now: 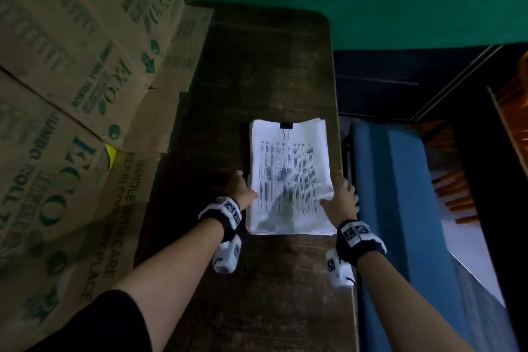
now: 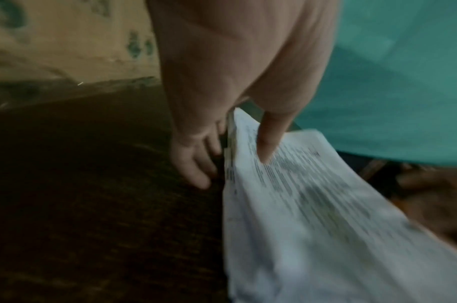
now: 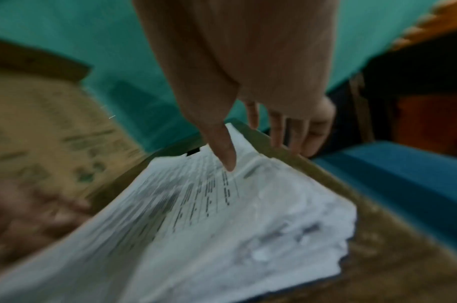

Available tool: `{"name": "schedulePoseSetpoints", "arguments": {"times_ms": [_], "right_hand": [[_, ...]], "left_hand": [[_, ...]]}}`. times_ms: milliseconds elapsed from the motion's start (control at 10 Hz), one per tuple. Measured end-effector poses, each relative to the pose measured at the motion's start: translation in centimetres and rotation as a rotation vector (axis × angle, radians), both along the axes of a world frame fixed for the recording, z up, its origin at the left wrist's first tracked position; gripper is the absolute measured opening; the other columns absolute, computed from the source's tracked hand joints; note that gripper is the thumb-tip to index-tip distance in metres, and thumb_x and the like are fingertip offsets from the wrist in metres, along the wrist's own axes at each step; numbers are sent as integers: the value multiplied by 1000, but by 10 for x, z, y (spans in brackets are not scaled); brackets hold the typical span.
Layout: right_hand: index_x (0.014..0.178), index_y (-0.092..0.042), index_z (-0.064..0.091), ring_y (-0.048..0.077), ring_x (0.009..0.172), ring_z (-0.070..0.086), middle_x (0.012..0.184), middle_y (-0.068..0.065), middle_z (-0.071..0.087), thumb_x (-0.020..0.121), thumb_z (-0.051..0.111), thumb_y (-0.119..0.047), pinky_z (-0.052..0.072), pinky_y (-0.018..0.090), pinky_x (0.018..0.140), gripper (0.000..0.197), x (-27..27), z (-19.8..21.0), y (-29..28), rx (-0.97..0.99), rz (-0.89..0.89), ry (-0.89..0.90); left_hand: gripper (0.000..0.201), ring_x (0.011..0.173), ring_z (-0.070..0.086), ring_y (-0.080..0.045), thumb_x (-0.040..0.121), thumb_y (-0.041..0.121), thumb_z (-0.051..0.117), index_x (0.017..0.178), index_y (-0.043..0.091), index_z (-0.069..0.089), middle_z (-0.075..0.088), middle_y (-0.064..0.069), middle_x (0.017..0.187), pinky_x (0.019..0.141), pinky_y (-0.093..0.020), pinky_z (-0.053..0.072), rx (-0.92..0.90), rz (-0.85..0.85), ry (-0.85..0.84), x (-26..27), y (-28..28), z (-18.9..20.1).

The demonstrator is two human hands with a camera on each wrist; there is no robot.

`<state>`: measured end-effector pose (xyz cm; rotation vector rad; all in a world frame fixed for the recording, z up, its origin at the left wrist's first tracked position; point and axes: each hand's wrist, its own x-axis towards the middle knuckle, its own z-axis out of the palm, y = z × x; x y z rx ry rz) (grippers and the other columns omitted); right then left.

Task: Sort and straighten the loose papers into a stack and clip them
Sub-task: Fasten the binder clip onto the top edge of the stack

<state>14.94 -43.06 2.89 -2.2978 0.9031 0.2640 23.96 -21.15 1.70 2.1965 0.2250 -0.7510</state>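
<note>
Stack (image 1: 290, 180) lies flat on the tabletop (image 1: 251, 71), long axis running away from the person, black clip (image 1: 286, 126) biting its far edge. Left hand (image 1: 240, 187) flanks the left side, right hand (image 1: 341, 198) the right, equally near. Each grip spread: thumb on top sheet, fingers straight along the edge. Paper thin, printed, near corners ruffled. Cardboard boxes (image 1: 71, 66) left.

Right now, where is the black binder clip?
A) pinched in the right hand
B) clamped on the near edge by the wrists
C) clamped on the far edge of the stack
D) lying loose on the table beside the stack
C: in the head view the binder clip sits clamped on the far edge of the paper stack, while the left hand and right hand flank its long sides.
</note>
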Motion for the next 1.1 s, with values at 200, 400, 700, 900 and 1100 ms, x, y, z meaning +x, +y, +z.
{"name": "schedulePoseSetpoints", "arguments": {"times_ms": [200, 400, 700, 900, 1100], "right_hand": [[141, -35, 22, 45, 134, 23, 145, 17, 19, 88, 57, -51, 35, 60, 103, 65, -22, -25, 13, -140, 324, 222], [141, -32, 26, 45, 135, 20, 149, 20, 17, 88, 58, -53, 33, 61, 102, 66, 16, -31, -5, -216, 261, 175], [140, -33, 31, 45, 135, 20, 150, 17, 15, 83, 65, -52, 37, 61, 102, 70, 69, -38, -39, -209, 224, 167], [140, -33, 29, 42, 133, 24, 147, 16, 19, 82, 65, -54, 40, 60, 99, 72, 81, -37, -44, -217, 257, 184], [142, -37, 26, 42, 134, 24, 149, 15, 18, 86, 55, -59, 34, 59, 103, 67, 71, -27, -47, -226, 286, 201]], "left_hand": [[109, 131, 36, -37, 82, 15, 68, 148, 39, -15, 18, -14, 149, 85, -30, 48, 56, -195, -108, -50, -7, -16], [96, 130, 32, -35, 81, 11, 66, 152, 32, 5, 27, -13, 141, 102, -35, 39, 120, -160, -222, -11, -43, -20], [71, 133, 24, -37, 87, 18, 62, 147, 27, 27, 20, -12, 147, 109, -46, 35, 171, -250, -206, 41, -78, -23], [71, 133, 23, -38, 87, 24, 63, 148, 25, 27, 17, -14, 146, 109, -45, 33, 196, -265, -183, 48, -83, -17], [68, 137, 16, -38, 93, 27, 55, 151, 31, 18, 7, -11, 153, 112, -48, 25, 221, -312, -139, 42, -78, 4]]}}
